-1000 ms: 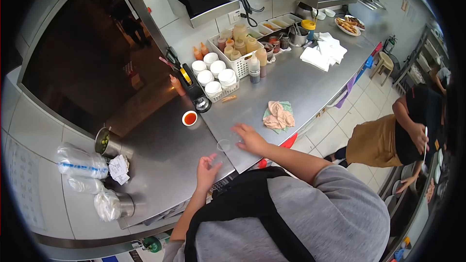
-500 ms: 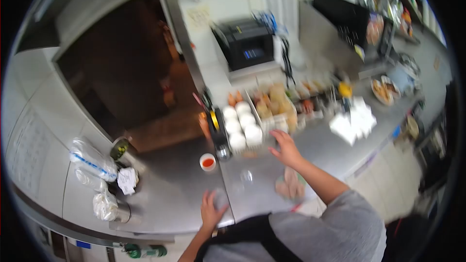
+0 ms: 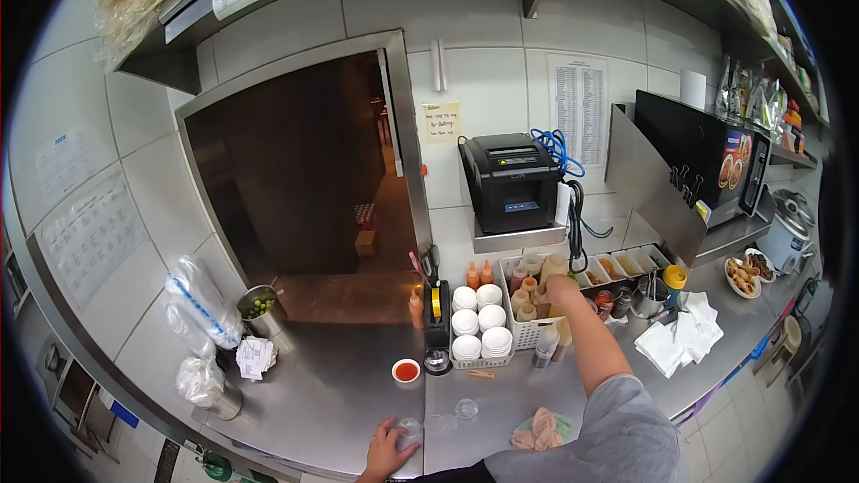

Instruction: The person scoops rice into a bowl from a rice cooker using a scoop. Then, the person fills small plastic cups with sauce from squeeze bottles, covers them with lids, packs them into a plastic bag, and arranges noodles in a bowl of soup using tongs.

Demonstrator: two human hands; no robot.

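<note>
My right hand (image 3: 561, 291) is closed around the upper part of a sauce bottle (image 3: 553, 266) in the white basket (image 3: 528, 334) of squeeze bottles. Low on the steel counter, my left hand (image 3: 389, 447) has its fingers apart, beside a small clear plastic cup (image 3: 409, 430); whether they touch is unclear. Another clear cup (image 3: 466, 409) stands to the right, with a faint clear disc (image 3: 435, 427) between them. A white bowl of red sauce (image 3: 406, 370) sits behind the left hand, and stacked white cups (image 3: 465, 347) fill a basket nearby.
A crumpled cloth (image 3: 540, 430) lies near the front edge. White napkins (image 3: 682, 333) and a plate of food (image 3: 743, 275) are at the right. A black printer (image 3: 516, 183) hangs above the bottles. Wrapped plastic stacks (image 3: 204, 304) and a metal pot (image 3: 262, 310) stand left.
The view has tilted up toward the wall. My right hand has gone from above the counter to a bottle in the basket. A clear cup now stands apart from my hands.
</note>
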